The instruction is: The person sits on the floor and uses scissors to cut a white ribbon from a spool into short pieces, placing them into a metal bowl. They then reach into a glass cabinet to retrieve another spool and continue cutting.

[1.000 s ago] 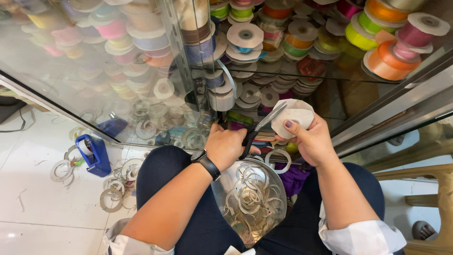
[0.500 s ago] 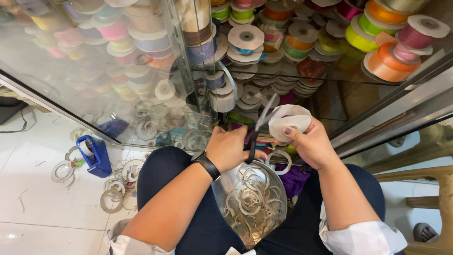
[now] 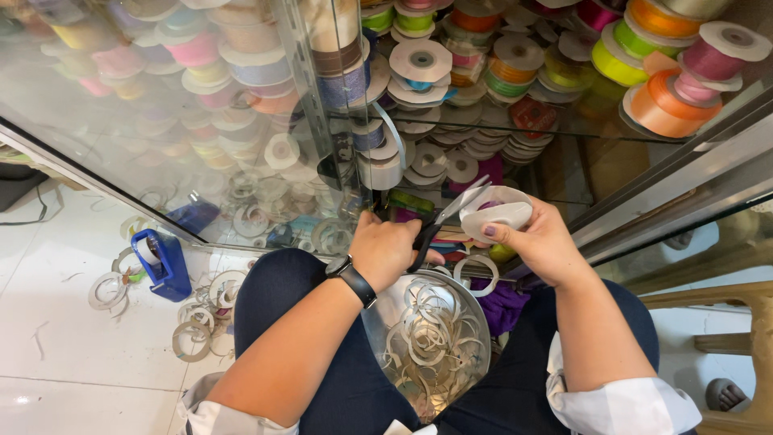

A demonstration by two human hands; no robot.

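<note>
Down between the person's knees, the left hand (image 3: pixel 385 248) is closed around the dark handles of a pair of scissors (image 3: pixel 441 223), its fingers wrapped tight through the loops; the blades stand slightly parted and point up and to the right, their tips touching the white ribbon roll (image 3: pixel 498 211); the right hand (image 3: pixel 541 242) pinches that roll between thumb and curled fingers, holding it just above the lap and close to the glass cabinet front; a black wristwatch (image 3: pixel 351 276) sits on the left wrist. Directly below both hands a clear plastic bag (image 3: pixel 431 342) lies open on the lap, full of pale curled ribbon strips and rings; a single pale ring (image 3: pixel 475 272) lies just under the right hand, beside a purple cloth (image 3: pixel 503 304). Behind the glass, shelves hold many ribbon spools (image 3: pixel 652 76) in orange, pink, green and white, stacked and leaning. To the left, on the white tiled floor (image 3: pixel 64 354), a blue tape dispenser (image 3: pixel 163 259) stands among scattered empty rings (image 3: pixel 193 338), well apart from the hands.
</note>
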